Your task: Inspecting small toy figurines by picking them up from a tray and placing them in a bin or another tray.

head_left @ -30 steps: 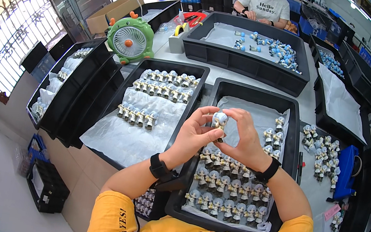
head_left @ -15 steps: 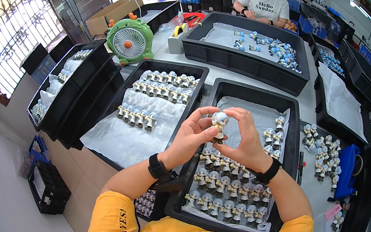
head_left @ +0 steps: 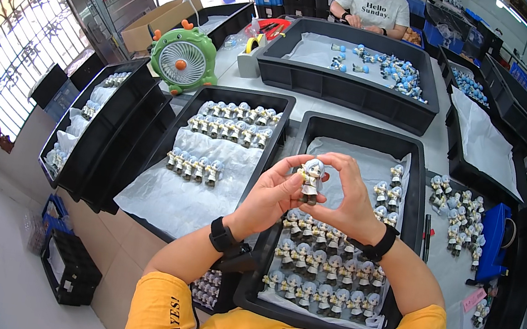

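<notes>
Two hands hold up one small figurine.
Left hand (head_left: 270, 196) and right hand (head_left: 346, 201) pinch the grey-haired figurine (head_left: 311, 180) above a black tray (head_left: 415, 207).

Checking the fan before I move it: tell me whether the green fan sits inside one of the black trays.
No, the green fan stands on the table behind the black trays, not inside one.
</notes>
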Demonstrator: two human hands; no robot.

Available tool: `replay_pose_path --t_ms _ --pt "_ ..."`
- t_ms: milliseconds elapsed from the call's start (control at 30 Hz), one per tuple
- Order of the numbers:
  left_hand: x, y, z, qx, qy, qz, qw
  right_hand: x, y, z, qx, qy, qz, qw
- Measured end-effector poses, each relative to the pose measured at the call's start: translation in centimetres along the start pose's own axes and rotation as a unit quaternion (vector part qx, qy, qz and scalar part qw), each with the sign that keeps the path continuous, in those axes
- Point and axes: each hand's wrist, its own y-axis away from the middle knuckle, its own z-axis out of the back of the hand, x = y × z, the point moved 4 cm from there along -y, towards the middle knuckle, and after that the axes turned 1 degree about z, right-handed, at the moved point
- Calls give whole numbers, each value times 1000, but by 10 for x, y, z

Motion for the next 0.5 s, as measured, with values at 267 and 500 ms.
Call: replay_pose_path --t_ms 267,500 --pt "0 0 -1 -2 -15 0 1000 -1 1 1 5 -6 -15 1000" --pt "-3 4 16 -79 -103 4 992 -6 2 0 11 -15 -10 1000"
